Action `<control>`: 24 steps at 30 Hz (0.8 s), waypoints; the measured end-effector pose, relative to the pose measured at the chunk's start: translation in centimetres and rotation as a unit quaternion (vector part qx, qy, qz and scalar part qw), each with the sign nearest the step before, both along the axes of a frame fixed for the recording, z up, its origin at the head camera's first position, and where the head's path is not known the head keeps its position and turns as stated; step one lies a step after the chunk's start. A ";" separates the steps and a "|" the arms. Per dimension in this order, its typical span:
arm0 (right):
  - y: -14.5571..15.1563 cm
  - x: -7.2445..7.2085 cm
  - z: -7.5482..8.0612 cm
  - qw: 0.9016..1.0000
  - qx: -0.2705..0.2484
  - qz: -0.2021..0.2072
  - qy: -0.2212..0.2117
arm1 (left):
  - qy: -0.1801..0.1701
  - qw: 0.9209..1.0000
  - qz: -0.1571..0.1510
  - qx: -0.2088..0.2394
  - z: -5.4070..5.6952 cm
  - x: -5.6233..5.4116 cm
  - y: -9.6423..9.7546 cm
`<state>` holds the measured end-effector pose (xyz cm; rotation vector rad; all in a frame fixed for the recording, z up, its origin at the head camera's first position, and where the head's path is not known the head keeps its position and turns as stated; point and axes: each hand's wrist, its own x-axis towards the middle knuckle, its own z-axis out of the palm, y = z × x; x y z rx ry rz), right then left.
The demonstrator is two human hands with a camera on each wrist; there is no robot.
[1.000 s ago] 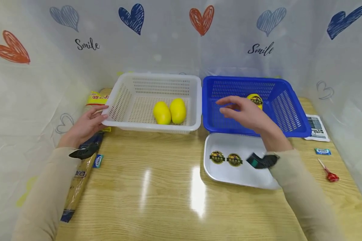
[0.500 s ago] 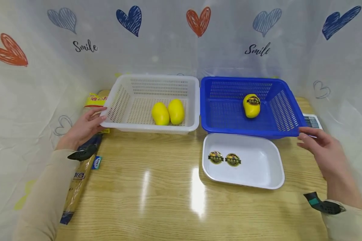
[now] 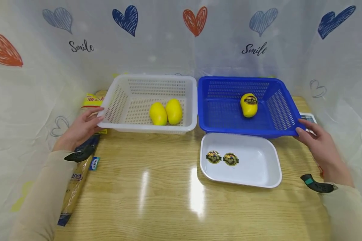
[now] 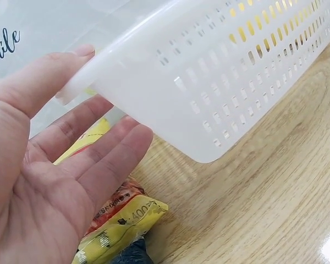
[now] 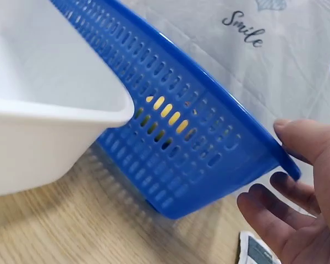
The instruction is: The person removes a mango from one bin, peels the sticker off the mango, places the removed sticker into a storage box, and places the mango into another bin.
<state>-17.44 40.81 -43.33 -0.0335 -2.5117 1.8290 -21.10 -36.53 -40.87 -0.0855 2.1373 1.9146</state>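
Observation:
At the near left corner of the white basket [image 3: 151, 127], my left hand [image 3: 81, 129] grips the rim, thumb on top and fingers below, as the left wrist view shows. Two yellow mangoes [image 3: 158, 113] lie side by side in that basket. My right hand [image 3: 322, 147] holds the near right corner of the blue basket [image 3: 221, 115], its thumb [image 5: 297, 132] over the rim and fingers beneath. One yellow mango [image 3: 249, 108] with a dark and gold sticker [image 3: 251, 100] lies inside the blue basket. The two baskets stand side by side.
A white tray [image 3: 256, 167] with two round stickers [image 3: 213, 157] sits before the blue basket. At left lie a yellow packet [image 4: 121, 225], a long golden package [image 3: 73, 190] and a small blue wrapper [image 3: 94, 163]. A printed packet [image 5: 256, 250] is partly behind my right hand.
My right hand has moved from above the blue basket out to its near right corner and taken hold of the rim. My left hand has stayed on the white basket's corner.

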 end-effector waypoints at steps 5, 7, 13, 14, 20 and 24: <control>-0.8 -1.3 -0.7 0.991 -0.128 0.002 0.036 | 0.001 1.000 0.000 0.005 -0.1 0.1 -0.1; -1.0 -1.5 -1.0 0.987 -0.152 0.003 0.043 | 0.002 1.000 0.000 0.007 -0.1 0.1 -0.1; -1.1 -1.2 -1.5 0.977 -0.204 0.007 0.056 | 0.003 1.000 -0.003 0.013 -0.1 0.0 -0.1; -1.1 -1.2 -1.5 0.976 -0.210 0.009 0.057 | 0.003 1.000 -0.003 0.011 -0.1 0.0 -0.1; -1.0 -1.0 -1.7 0.974 -0.219 0.014 0.062 | 0.000 1.000 0.000 0.008 0.1 0.1 0.1; -0.9 -1.2 -1.7 0.973 -0.222 0.017 0.065 | 0.003 1.000 -0.001 0.002 0.2 0.2 0.1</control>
